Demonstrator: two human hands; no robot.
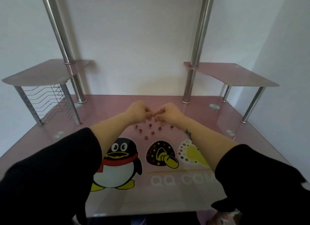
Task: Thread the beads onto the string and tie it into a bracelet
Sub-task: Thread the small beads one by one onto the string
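The thin string is too small to see between the pinched fingertips [155,113]. The small reddish-brown round beads [153,133] are too blurred for detail.

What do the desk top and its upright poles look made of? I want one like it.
Desk top: likely pink tinted glass, glossy, since it mirrors the poles and carries printed cartoons. Poles: polished metal, probably chrome or steel, with bright streaked reflections.

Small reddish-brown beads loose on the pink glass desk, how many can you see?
8 small reddish-brown beads show clearly, scattered below the left hand and right hand, above the printed penguin. More may hide under the hands or between the fingertips.
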